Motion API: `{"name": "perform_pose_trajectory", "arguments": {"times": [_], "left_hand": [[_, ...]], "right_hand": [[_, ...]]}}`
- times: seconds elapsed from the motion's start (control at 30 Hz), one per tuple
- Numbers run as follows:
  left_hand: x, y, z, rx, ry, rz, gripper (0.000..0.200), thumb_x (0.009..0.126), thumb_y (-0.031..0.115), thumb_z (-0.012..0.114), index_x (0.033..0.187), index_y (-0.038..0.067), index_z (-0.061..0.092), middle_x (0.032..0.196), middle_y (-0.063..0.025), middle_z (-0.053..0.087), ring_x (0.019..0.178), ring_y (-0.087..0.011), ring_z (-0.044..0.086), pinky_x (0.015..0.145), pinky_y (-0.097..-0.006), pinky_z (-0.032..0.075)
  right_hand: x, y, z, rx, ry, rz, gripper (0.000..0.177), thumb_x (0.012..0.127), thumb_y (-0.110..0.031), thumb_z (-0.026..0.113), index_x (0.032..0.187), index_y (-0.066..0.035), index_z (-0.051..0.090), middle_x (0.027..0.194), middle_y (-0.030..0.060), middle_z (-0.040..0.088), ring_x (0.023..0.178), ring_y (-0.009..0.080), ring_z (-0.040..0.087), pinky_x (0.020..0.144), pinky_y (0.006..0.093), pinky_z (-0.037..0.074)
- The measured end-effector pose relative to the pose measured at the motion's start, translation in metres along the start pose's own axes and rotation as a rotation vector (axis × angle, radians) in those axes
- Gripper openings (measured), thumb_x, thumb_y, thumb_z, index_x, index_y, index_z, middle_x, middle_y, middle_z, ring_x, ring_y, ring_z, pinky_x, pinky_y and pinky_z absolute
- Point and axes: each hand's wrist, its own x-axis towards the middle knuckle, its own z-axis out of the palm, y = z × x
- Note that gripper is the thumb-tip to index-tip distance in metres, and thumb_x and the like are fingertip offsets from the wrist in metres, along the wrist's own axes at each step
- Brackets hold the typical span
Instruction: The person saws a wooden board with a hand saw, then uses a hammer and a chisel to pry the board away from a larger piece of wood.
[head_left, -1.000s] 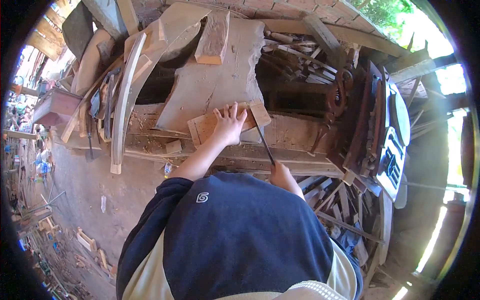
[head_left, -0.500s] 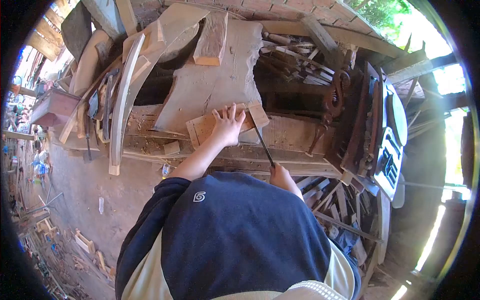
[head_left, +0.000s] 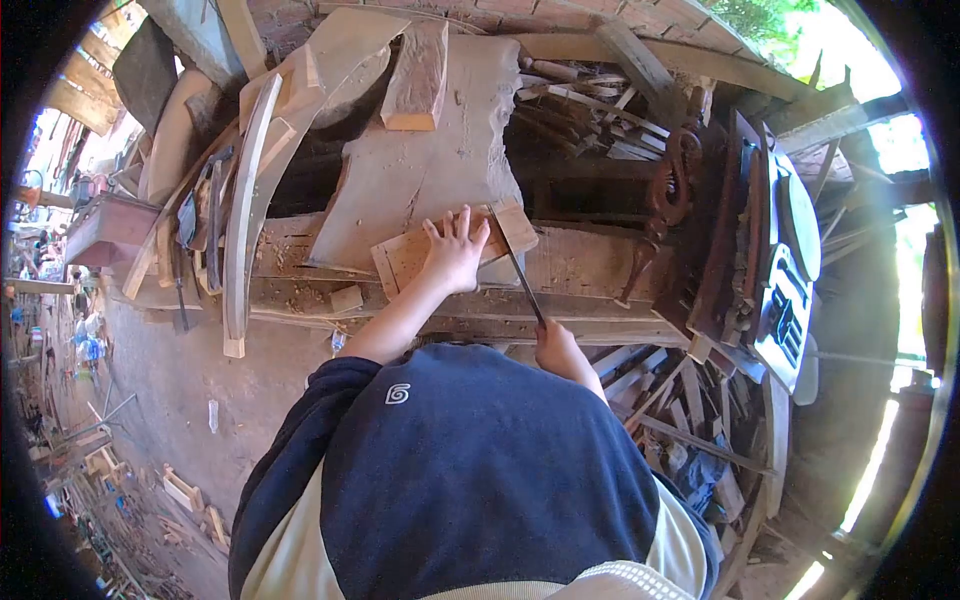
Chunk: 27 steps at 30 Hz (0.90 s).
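Observation:
My left hand (head_left: 456,250) lies flat, fingers spread, on a small rectangular wooden board (head_left: 400,257) that rests on the workbench (head_left: 590,270). My right hand (head_left: 557,347) grips the handle end of a long thin dark file (head_left: 524,282). The file's far end touches the board's right end, just right of my left fingers. My dark blue sleeve and torso fill the lower middle of the view.
A wide wood slab (head_left: 420,170) leans behind the board, with a thick block (head_left: 415,75) on top. Curved wooden pieces (head_left: 243,210) stand at the left. Scrap sticks (head_left: 680,400) pile at the right beside carved dark furniture parts (head_left: 745,240). Dirt floor lies below left.
Both hands keep their grip. The file and my right hand shifted slightly back toward me; the view drifted a little.

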Motion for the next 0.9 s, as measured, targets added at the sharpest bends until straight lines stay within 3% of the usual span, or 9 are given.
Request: {"name": "perform_pose_trajectory", "arguments": {"times": [0.1, 0.27, 0.4, 0.57, 0.63, 0.77, 0.9], "left_hand": [[0.000, 0.000, -0.003, -0.002, -0.016, 0.000, 0.107, 0.061, 0.032, 0.082, 0.149, 0.012, 0.026, 0.153, -0.0281, 0.017, 0.137, -0.0497, 0.027, 0.102, -0.0752, 0.021], [0.006, -0.002, 0.015, 0.036, 0.019, -0.014, 0.104, 0.062, 0.030, 0.081, 0.149, 0.012, 0.026, 0.153, -0.0282, 0.016, 0.137, -0.0498, 0.027, 0.101, -0.0749, 0.021], [-0.001, 0.001, -0.004, 0.005, -0.005, 0.000, 0.098, 0.065, 0.026, 0.077, 0.148, 0.011, 0.027, 0.152, -0.0288, 0.018, 0.137, -0.0504, 0.028, 0.101, -0.0753, 0.022], [0.002, -0.003, 0.008, 0.011, 0.064, 0.016, 0.094, 0.066, 0.025, 0.074, 0.147, 0.011, 0.029, 0.151, -0.0294, 0.020, 0.135, -0.0509, 0.030, 0.099, -0.0761, 0.022], [0.002, -0.003, 0.011, 0.005, 0.066, 0.024, 0.093, 0.066, 0.024, 0.074, 0.147, 0.010, 0.030, 0.151, -0.0296, 0.021, 0.135, -0.0512, 0.030, 0.099, -0.0763, 0.023], [0.012, -0.005, 0.031, 0.023, 0.121, 0.003, 0.093, 0.066, 0.024, 0.074, 0.147, 0.010, 0.030, 0.151, -0.0295, 0.021, 0.134, -0.0519, 0.030, 0.099, -0.0766, 0.023], [0.004, -0.003, 0.013, -0.001, 0.099, 0.002, 0.093, 0.066, 0.024, 0.076, 0.146, 0.011, 0.030, 0.150, -0.0295, 0.021, 0.134, -0.0526, 0.030, 0.099, -0.0767, 0.023]], "right_hand": [[0.000, 0.003, 0.005, -0.004, 0.015, 0.013, 0.025, 0.095, -0.016, 0.046, 0.105, 0.004, 0.056, 0.098, 0.0338, 0.061, 0.101, 0.0506, 0.056, 0.085, 0.0552, 0.046], [0.071, -0.010, 0.016, -0.023, 0.039, -0.035, 0.027, 0.095, -0.017, 0.046, 0.104, 0.006, 0.056, 0.098, 0.0349, 0.061, 0.100, 0.0506, 0.057, 0.083, 0.0557, 0.046], [0.038, -0.006, 0.019, -0.013, 0.094, -0.068, 0.027, 0.095, -0.018, 0.046, 0.105, 0.005, 0.058, 0.098, 0.0347, 0.061, 0.100, 0.0502, 0.057, 0.083, 0.0562, 0.047], [0.000, -0.009, 0.002, -0.045, 0.007, 0.145, 0.023, 0.093, -0.017, 0.046, 0.107, -0.001, 0.056, 0.104, 0.0326, 0.061, 0.105, 0.0484, 0.057, 0.086, 0.0541, 0.047], [0.031, -0.006, 0.008, -0.021, 0.093, -0.056, 0.026, 0.095, -0.016, 0.045, 0.105, 0.003, 0.058, 0.100, 0.0334, 0.062, 0.102, 0.0499, 0.057, 0.086, 0.0551, 0.046], [0.086, -0.027, 0.012, -0.092, 0.068, -0.038, 0.026, 0.094, -0.017, 0.045, 0.104, 0.003, 0.058, 0.101, 0.0330, 0.062, 0.102, 0.0491, 0.057, 0.087, 0.0544, 0.046], [0.042, -0.015, 0.006, -0.067, 0.060, -0.040, 0.024, 0.093, -0.016, 0.047, 0.104, 0.003, 0.058, 0.101, 0.0329, 0.062, 0.103, 0.0493, 0.057, 0.086, 0.0546, 0.046]]}}
